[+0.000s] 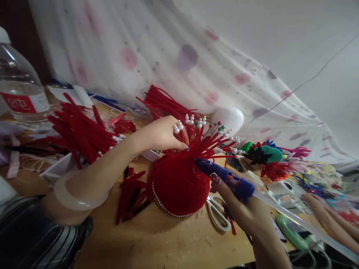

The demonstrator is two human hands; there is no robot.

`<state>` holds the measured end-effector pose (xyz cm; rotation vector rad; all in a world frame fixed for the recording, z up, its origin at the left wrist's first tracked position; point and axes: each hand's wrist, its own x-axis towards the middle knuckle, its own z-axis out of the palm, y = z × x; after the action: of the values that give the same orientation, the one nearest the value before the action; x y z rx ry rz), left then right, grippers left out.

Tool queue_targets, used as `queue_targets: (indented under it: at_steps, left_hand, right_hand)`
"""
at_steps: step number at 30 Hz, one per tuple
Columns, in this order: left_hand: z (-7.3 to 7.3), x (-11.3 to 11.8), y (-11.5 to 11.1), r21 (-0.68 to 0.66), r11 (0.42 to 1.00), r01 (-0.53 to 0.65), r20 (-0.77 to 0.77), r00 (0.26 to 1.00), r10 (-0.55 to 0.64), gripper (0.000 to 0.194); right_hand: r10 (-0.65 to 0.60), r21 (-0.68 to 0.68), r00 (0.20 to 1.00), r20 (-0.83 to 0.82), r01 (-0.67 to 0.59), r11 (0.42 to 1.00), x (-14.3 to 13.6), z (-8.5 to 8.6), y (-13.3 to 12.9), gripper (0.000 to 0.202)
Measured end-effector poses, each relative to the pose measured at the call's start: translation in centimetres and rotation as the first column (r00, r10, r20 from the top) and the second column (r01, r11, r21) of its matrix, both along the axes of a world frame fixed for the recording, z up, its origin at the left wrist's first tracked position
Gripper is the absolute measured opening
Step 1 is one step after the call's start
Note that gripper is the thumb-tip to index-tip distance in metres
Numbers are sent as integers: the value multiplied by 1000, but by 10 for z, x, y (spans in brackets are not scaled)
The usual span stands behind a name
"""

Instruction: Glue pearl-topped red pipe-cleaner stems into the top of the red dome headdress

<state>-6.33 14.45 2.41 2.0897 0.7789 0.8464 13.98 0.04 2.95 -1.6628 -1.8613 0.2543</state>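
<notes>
A round red velvety dome [176, 186], edged with a string of small white beads, sits on the table. Red pipe cleaner stems tipped with white, green and red beads [210, 145] fan out from its top. At the dome's upper left, my left hand [165, 134] is closed in a pinch on a red stem with white beads [178, 127] at its end; its fingertips are partly hidden. My right hand [241, 205] grips a blue hot glue gun [224, 177], a long clear glue stick [303, 222] running out of its back. The nozzle touches or nearly touches the stems' base.
White-handled scissors [218, 216] lie right of the dome. Red bundles [81, 130] and a water bottle [21, 82] stand left. A white egg-shaped form [230, 119] is behind. Colourful fuzzy flowers [272, 157] and another person's hand [315, 205] are at right.
</notes>
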Motion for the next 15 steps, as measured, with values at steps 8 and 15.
queue_targets:
  at_steps: [8, 15]
  left_hand:
    - [1, 1, 1, 4, 998, -55, 46, 997, 55, 20]
    - [-1, 2, 1, 69, 998, -1, 34, 999, -1, 15]
  right_hand:
    - [-41, -66, 999, 35, 43, 997, -11, 11, 6, 46]
    - [-51, 41, 991, 121, 46, 998, -10, 7, 9, 46]
